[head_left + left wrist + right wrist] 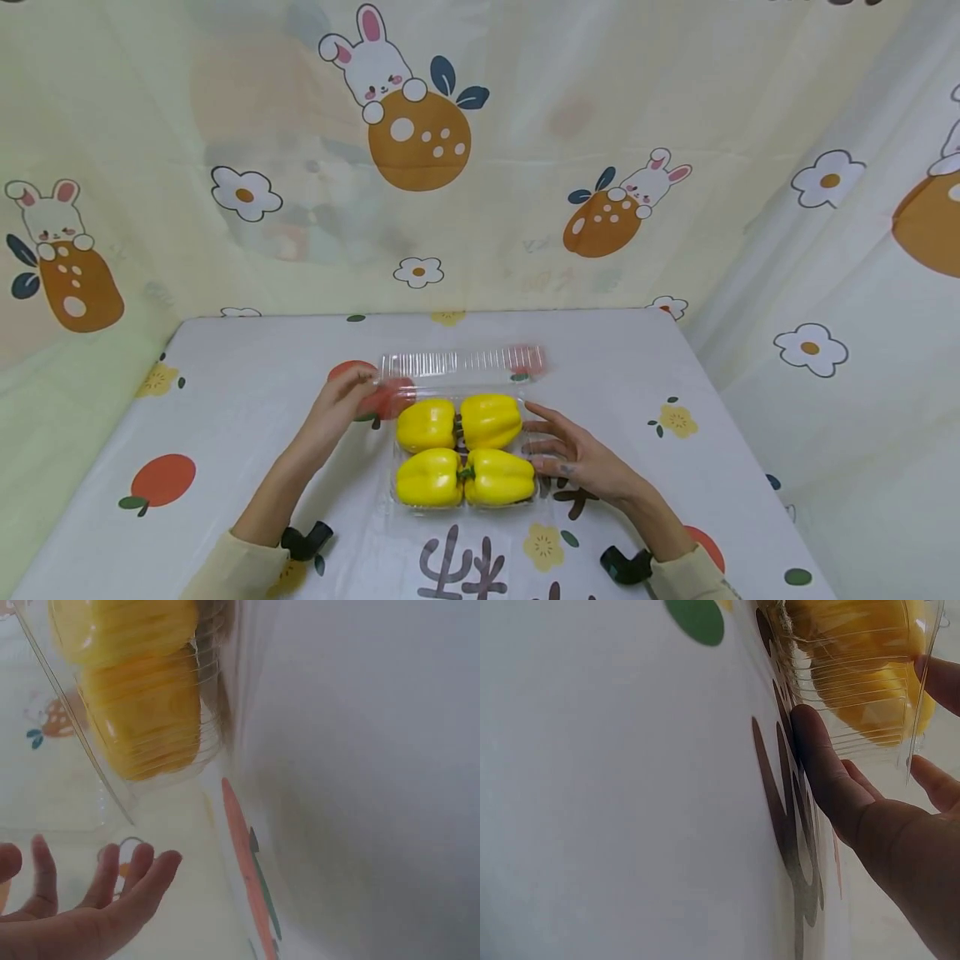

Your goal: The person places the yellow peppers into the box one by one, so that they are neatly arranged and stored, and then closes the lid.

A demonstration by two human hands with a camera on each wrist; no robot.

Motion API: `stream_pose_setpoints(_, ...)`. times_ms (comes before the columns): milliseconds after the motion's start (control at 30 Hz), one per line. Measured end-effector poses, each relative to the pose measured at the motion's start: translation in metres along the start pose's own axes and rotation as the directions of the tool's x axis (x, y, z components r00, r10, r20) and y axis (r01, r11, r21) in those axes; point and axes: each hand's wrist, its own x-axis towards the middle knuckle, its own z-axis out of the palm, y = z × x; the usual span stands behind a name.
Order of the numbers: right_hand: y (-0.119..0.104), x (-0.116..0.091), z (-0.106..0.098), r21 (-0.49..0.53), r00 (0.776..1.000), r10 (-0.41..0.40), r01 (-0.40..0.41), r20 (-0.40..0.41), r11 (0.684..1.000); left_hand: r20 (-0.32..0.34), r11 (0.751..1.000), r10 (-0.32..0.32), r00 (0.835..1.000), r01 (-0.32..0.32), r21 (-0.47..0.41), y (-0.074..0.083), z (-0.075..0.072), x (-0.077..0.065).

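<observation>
Several glossy yellow bell peppers (498, 477) lie in two rows inside a clear plastic box (392, 492) on the table. Its clear ribbed lid (461, 363) is folded back at the far side. My left hand (341, 404) is at the lid's left edge, its fingers loosely bent and spread; contact with the lid is unclear. In the left wrist view, the fingers (154, 881) hold nothing. My right hand (581, 454) rests against the box's right side with spread fingers. In the right wrist view, the thumb (814, 742) is by the ribbed wall and a fingertip is at the rim.
A white tablecloth (262, 433) printed with fruit, flowers and dark characters covers the table. Behind and at the sides hang cream curtains (510, 208) with rabbit prints. Each wrist carries a small black device (307, 542).
</observation>
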Motion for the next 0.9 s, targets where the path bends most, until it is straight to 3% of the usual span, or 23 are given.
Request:
stream_pose_setpoints(300, -0.001, -0.001, 0.0, 0.016, 1.0, 0.017, -0.017, -0.021, 1.0, 0.071, 0.993, -0.039, 0.997, 0.031, 0.11, 0.006, 0.0, -0.024)
stream_pose_setpoints(500, -0.001, -0.001, 0.001, 0.016, 0.996, 0.058, -0.057, -0.066, 0.998, 0.163, 0.988, -0.09, 0.983, 0.068, 0.136, 0.007, -0.002, -0.039)
stream_pose_setpoints(700, 0.0, -0.002, 0.001, -0.001, 0.997, 0.035, -0.035, -0.061, 0.999, 0.248, 0.994, -0.104, 0.963, 0.096, 0.045, 0.006, -0.006, -0.052)
stream_pose_setpoints(900, 0.0, -0.001, 0.0, 0.028, 1.0, 0.02, -0.02, -0.024, 0.999, 0.365, 0.985, -0.12, 0.923, 0.156, -0.071, -0.002, -0.007, -0.06)
